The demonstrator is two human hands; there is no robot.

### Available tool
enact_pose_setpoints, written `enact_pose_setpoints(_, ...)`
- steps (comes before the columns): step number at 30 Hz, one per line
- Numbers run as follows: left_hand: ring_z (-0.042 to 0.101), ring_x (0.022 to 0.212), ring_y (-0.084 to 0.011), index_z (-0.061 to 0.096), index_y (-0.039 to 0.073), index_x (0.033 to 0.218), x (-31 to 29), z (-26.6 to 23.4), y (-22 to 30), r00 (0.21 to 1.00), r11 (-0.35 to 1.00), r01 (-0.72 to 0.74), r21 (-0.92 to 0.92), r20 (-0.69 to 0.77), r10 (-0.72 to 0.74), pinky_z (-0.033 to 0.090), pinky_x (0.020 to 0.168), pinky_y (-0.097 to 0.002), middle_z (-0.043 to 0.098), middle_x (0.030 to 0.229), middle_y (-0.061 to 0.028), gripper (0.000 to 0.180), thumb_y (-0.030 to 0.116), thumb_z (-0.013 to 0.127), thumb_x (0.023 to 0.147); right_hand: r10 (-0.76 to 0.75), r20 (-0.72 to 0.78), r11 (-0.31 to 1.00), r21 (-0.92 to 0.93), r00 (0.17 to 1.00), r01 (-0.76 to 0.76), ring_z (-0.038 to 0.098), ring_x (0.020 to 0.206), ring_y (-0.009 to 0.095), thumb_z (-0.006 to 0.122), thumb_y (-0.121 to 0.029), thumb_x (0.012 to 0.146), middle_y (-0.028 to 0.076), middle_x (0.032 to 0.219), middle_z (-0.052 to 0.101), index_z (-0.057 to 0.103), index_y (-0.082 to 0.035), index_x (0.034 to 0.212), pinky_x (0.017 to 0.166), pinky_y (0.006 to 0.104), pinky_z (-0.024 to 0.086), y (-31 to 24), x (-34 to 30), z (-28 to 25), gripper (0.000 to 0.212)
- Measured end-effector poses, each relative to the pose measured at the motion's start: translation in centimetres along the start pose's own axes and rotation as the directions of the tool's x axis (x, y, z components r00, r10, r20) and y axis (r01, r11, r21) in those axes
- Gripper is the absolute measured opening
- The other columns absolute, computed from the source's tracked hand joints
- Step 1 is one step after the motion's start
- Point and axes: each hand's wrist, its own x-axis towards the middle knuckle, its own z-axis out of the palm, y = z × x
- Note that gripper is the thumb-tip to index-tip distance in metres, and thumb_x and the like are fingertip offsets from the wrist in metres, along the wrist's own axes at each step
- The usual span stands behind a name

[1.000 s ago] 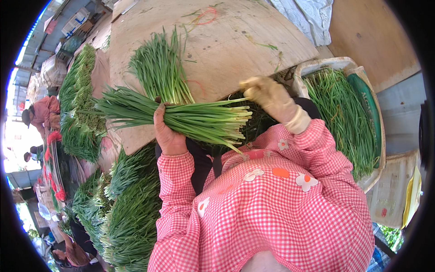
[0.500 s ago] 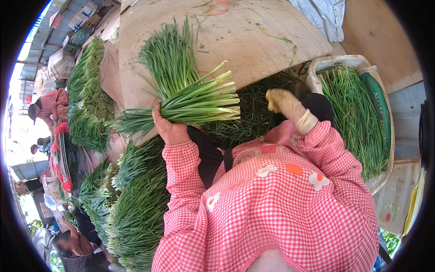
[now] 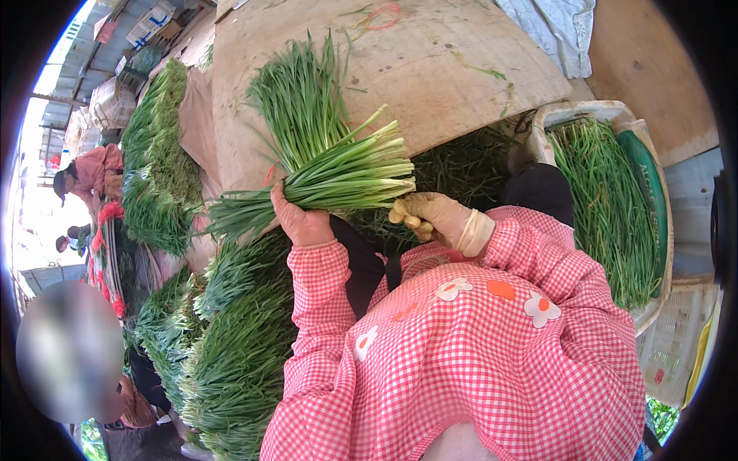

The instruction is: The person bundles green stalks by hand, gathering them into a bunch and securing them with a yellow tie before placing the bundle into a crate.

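Observation:
My bare left hand [image 3: 304,223] is closed around a bunch of garlic chives [image 3: 342,180], which lies crosswise with green tips to the left and pale stem ends to the right. My right hand [image 3: 434,215], in a yellowish glove, is just below those stem ends with its fingers curled. Whether it pinches a stem is hidden. Behind the held bunch, a second pile of chives [image 3: 300,96] rests on the wooden board [image 3: 438,77], pale ends toward me. A thin red tie shows beside my left hand.
A white crate [image 3: 542,115] full of long chives stands at the right. Heaped chives [image 3: 238,353] lie at my left, with more [image 3: 154,169] beyond. Dark loose leaves [image 3: 461,173] cover the space below the board. Other people are at the far left.
My right hand has moved left and down, from out over the loose leaves to beside the pale stem ends. My left hand still holds the bunch.

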Motion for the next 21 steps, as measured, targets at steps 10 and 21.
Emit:
enact_pose_setpoints(10,0.06,0.086,-0.028,0.056,0.004,0.097,0.2,-0.3,0.9,0.999,0.998,-0.036,-0.047,0.0,0.036,0.051,0.078,-0.0441,0.062,0.095,-0.0117,0.026,0.026,0.053,0.083,-0.325,-0.148,0.902,-0.345,0.934,0.26,0.044,0.05,0.005,0.057,-0.018,0.088,-0.003,0.062,0.052,0.059,-0.003,0.089,0.046,0.0181,0.037,1.4,-1.8,-2.6,0.015)
enact_pose_setpoints(21,0.059,0.087,-0.0263,0.056,0.005,0.099,-0.6,0.5,-0.3,0.995,0.996,-0.084,0.013,0.057,0.083,0.051,0.077,-0.0406,0.061,0.099,-0.011,0.027,0.027,0.052,0.085,-0.268,-0.063,0.928,-0.284,0.961,0.24,0.043,0.045,0.005,0.057,-0.021,0.087,0.0,0.056,0.053,0.062,-0.003,0.091,0.041,0.019,0.032,-0.2,4.2,2.7,0.019)
